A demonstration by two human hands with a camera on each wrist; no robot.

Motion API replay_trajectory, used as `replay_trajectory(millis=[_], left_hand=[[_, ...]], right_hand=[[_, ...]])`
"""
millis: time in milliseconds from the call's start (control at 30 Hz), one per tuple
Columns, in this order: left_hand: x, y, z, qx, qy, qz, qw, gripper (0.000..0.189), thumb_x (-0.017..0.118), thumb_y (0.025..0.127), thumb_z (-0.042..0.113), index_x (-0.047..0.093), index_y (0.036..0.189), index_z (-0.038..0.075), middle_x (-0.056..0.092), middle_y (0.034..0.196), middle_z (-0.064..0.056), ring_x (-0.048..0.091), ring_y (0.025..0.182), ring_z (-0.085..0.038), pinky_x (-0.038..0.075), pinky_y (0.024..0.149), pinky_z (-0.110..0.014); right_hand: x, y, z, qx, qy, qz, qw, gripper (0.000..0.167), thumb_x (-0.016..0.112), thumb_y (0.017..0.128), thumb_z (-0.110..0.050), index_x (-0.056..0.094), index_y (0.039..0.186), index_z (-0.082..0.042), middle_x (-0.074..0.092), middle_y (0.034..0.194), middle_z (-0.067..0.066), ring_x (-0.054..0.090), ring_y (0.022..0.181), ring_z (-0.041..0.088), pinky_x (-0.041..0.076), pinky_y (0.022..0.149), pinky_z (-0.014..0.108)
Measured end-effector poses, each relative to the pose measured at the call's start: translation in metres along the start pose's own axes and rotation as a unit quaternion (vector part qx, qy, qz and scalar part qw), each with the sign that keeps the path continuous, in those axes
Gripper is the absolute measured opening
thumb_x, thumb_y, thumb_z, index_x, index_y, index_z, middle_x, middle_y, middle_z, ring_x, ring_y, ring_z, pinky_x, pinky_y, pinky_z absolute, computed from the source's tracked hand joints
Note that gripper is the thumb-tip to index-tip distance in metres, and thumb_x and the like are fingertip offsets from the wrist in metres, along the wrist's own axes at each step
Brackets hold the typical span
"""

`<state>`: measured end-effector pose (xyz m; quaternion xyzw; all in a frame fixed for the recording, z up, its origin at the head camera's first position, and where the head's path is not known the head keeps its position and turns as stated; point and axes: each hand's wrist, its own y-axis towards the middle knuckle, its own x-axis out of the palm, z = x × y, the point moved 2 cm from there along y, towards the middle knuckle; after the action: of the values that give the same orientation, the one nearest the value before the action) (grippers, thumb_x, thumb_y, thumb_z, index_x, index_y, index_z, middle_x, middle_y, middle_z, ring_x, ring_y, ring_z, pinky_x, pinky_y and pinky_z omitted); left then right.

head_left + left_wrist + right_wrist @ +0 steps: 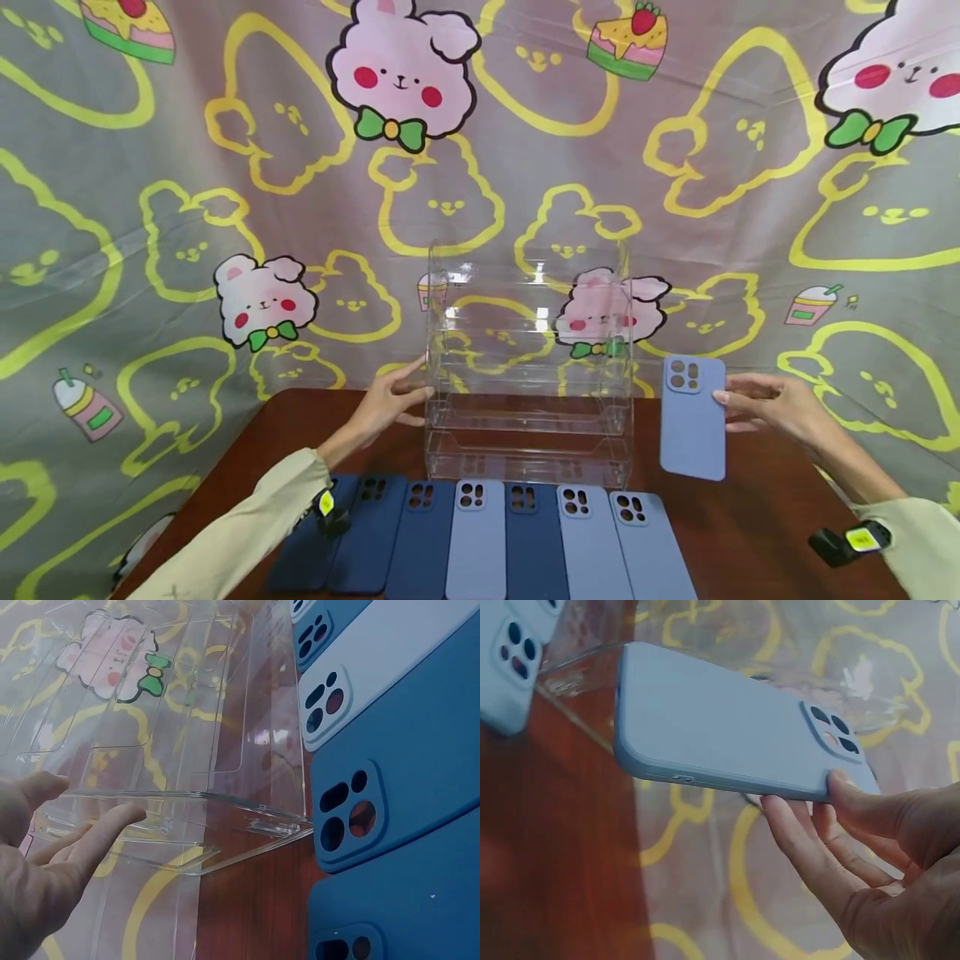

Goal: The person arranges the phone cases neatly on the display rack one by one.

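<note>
A person's right hand (768, 407) held a pale blue case (692, 429) beside a clear rack (528, 421).

The case stood nearly upright in the air, just right of the rack, its camera cutouts at the top; the thumb pressed its face near one long edge, and the fingers gripped from behind that edge. The left hand (390, 398) was at the rack's left side, thumb and fingers spread wide and holding nothing; whether the fingertips touched the plastic could not be told. The tiered rack was see-through and stood on a red-brown table (772, 500). In front of it lay a row of seven cases (477, 550), four dark blue and three pale, cutouts toward the rack. Behind hung a grey cloth (517, 167) with cartoon rabbits and yellow outlines.
</note>
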<state>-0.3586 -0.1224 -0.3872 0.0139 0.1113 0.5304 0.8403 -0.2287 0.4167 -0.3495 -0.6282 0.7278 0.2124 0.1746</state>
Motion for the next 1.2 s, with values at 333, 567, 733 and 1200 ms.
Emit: replay_trajectory(millis=[333,567,733,1200], left_hand=[[-0.001,0.0,0.0,0.011,0.006,0.002,0.9999,0.069,0.063,0.105,0.005,0.031,0.165,0.01,0.039,0.16,-0.032,0.056,0.13,-0.054,0.067,0.079,-0.048],[0.0,-0.002,-0.003,0.022,0.007,-0.013,0.9997,0.068,0.061,0.106,0.005,0.029,0.166,0.008,0.041,0.158,-0.034,0.053,0.134,-0.054,0.067,0.081,-0.05],[0.0,0.001,-0.004,0.028,0.011,-0.009,0.9995,0.069,0.062,0.106,0.006,0.029,0.166,0.008,0.042,0.157,-0.035,0.052,0.134,-0.054,0.067,0.079,-0.048],[0.002,0.0,-0.003,0.033,0.024,0.002,0.9992,0.068,0.063,0.105,0.004,0.031,0.165,0.007,0.04,0.157,-0.037,0.053,0.134,-0.054,0.068,0.078,-0.048]], right_hand=[[0.009,0.023,-0.053,-0.063,-0.005,0.019,0.9978,0.067,0.074,0.101,-0.028,0.051,0.144,0.018,0.075,0.117,0.023,0.074,0.082,0.002,0.067,0.072,0.028],[0.026,0.04,-0.086,-0.118,-0.004,0.029,0.9926,0.062,0.073,0.101,-0.032,0.057,0.142,0.012,0.07,0.127,0.029,0.076,0.085,0.003,0.067,0.073,0.029],[0.036,0.059,-0.11,-0.155,0.026,0.048,0.9864,0.057,0.075,0.099,-0.028,0.06,0.139,0.011,0.075,0.115,0.01,0.075,0.083,0.003,0.067,0.073,0.028],[0.075,0.111,-0.173,-0.205,0.092,0.04,0.9736,0.052,0.078,0.097,-0.022,0.063,0.139,0.006,0.069,0.129,0.03,0.076,0.084,0.004,0.067,0.077,0.028]])
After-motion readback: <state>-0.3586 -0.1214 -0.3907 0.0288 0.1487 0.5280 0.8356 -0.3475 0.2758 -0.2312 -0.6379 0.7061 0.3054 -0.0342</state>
